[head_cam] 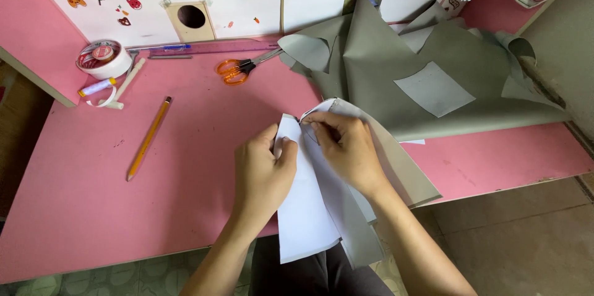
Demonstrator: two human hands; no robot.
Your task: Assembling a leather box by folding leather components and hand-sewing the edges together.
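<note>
Pink surface runs across the view below a white sticker-marked wall. At centre, the left hand pinches a white paper sheet at its upper edge, grip clenched on it. The right hand, at three o'clock of the left, pins the grey fabric piece against the same sheet, fingertips closed on both layers. Judged step: aligning paper to fabric; the next move calls for steady edges. Orange scissors lie at twelve o'clock, a yellow pencil at nine, a tape roll at ten.
</note>
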